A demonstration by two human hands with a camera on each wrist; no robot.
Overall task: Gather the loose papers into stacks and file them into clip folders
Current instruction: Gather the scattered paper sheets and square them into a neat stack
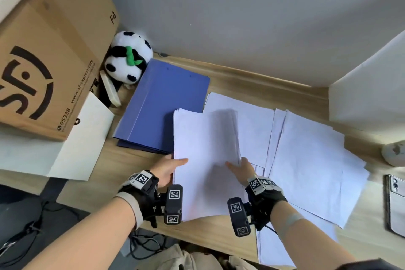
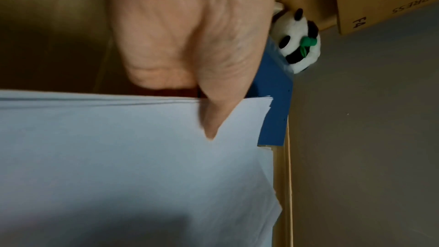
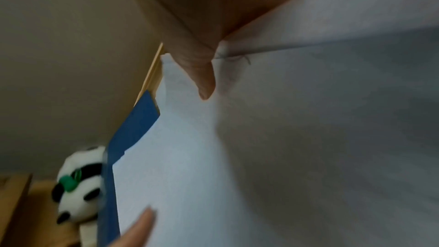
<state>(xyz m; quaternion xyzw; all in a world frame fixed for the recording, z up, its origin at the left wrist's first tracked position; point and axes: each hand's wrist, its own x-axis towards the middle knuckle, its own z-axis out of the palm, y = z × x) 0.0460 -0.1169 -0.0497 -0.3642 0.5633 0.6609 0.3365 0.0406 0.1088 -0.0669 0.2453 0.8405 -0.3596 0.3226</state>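
A stack of white papers (image 1: 203, 160) is held over the wooden desk, its top left corner overlapping the blue clip folders (image 1: 162, 103). My left hand (image 1: 168, 170) grips the stack's left edge, thumb (image 2: 211, 119) on top and fingers hidden beneath. My right hand (image 1: 241, 169) grips the right edge the same way, thumb (image 3: 204, 82) pressed on the top sheet. Loose white sheets (image 1: 306, 160) lie fanned out on the desk to the right. In the wrist views the stack (image 2: 130, 157) (image 3: 190, 157) fills most of the picture, with the folder (image 2: 273, 115) (image 3: 133, 129) behind it.
A panda plush (image 1: 127, 57) and a large cardboard box (image 1: 50, 50) stand at the back left. A white card (image 1: 83, 138) leans by the box. A phone (image 1: 395, 201) lies at the right edge. A grey wall (image 1: 241, 17) closes the back, and cables hang below the desk front.
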